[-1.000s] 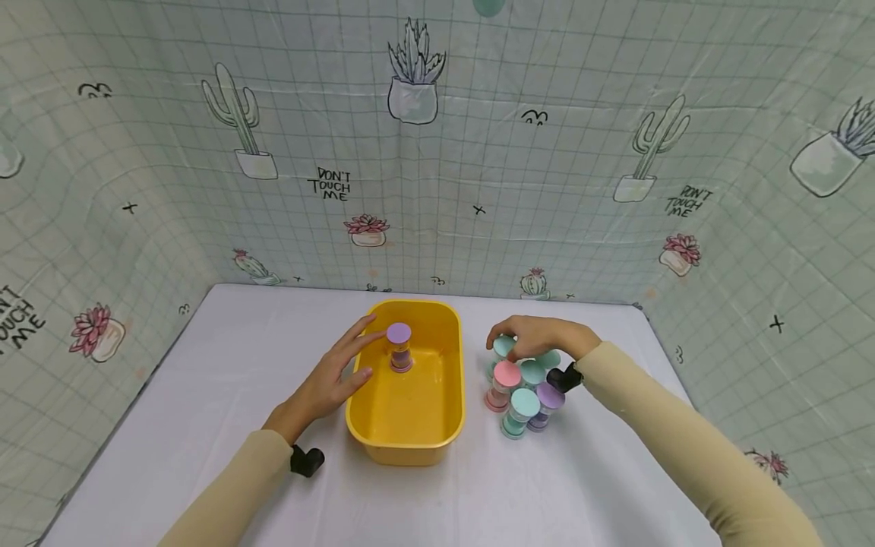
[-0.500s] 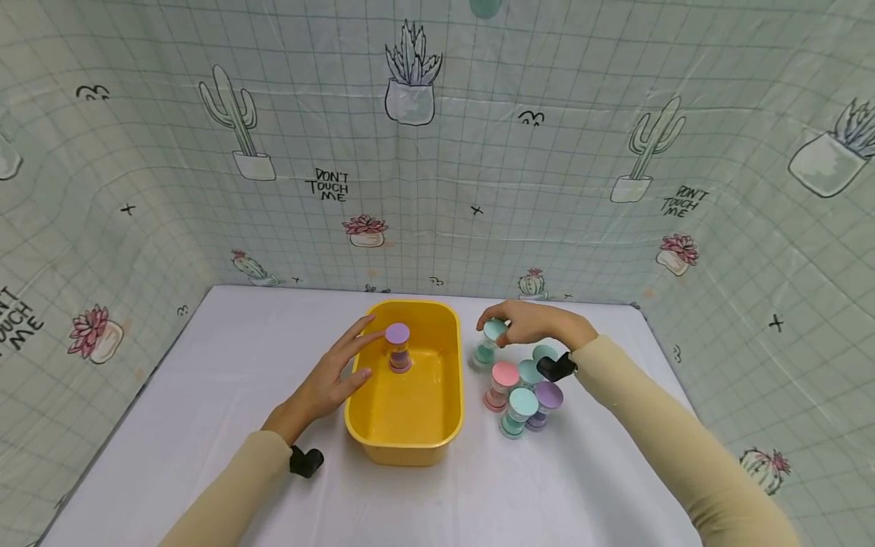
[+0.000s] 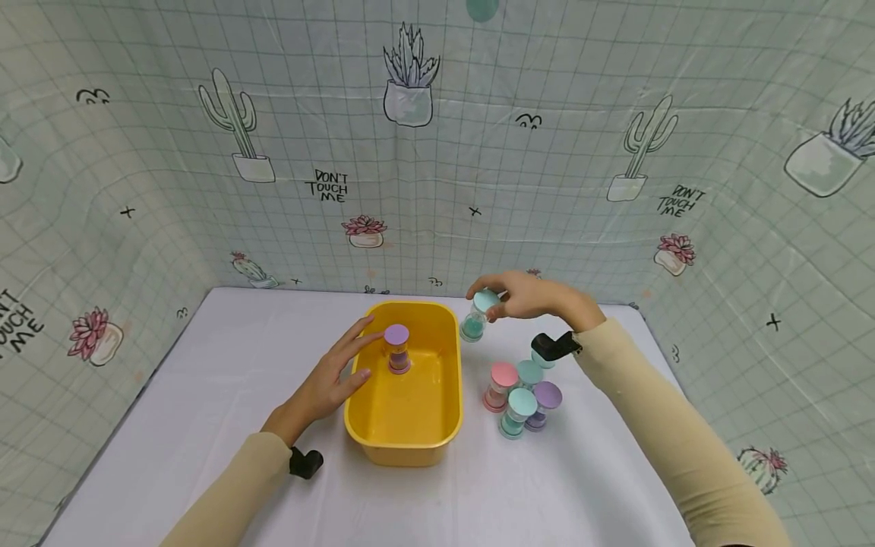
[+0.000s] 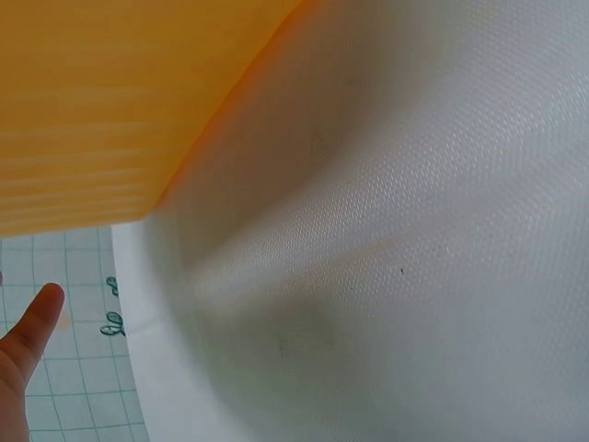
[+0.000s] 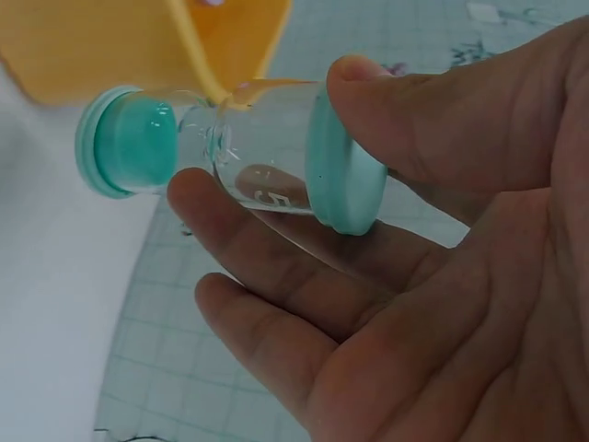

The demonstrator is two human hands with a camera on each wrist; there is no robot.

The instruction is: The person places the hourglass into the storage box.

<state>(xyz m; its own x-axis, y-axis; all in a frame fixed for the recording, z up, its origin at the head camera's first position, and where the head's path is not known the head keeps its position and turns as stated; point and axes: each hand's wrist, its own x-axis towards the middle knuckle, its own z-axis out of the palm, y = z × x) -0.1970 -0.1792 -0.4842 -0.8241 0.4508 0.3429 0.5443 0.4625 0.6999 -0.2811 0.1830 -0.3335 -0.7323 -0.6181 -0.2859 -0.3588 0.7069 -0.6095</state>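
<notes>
1. Nearest on the white table [image 3: 383,509], to the right of the tub, stands a close cluster of small clear sand timers with round coloured caps: a teal-capped one [image 3: 518,412] in front, a purple-capped one [image 3: 547,396] and a pink-capped one [image 3: 501,386] beside it.
2. Behind these are a second teal-capped timer [image 3: 529,373] and a third [image 3: 544,360], the third partly hidden by the black wrist camera [image 3: 555,347].
3. The deep yellow plastic tub [image 3: 410,414] has rounded corners; the left hand [image 3: 326,382] lies over its left rim, fingers spread and straight, holding nothing.
4. Inside, towards the far end, a lilac-capped timer [image 3: 398,351] stands upright by those fingertips; contact is unclear.
5. Farther off, the right hand [image 3: 517,295] pinches a teal-capped timer [image 5: 235,143] by its top, outside the tub near its far right corner. Clear and narrow-waisted, it has teal sand in its lower bulb and a white "5" on the upper.
6. Farthest is the pale green gridded cloth [image 3: 437,163], printed with cacti.
</notes>
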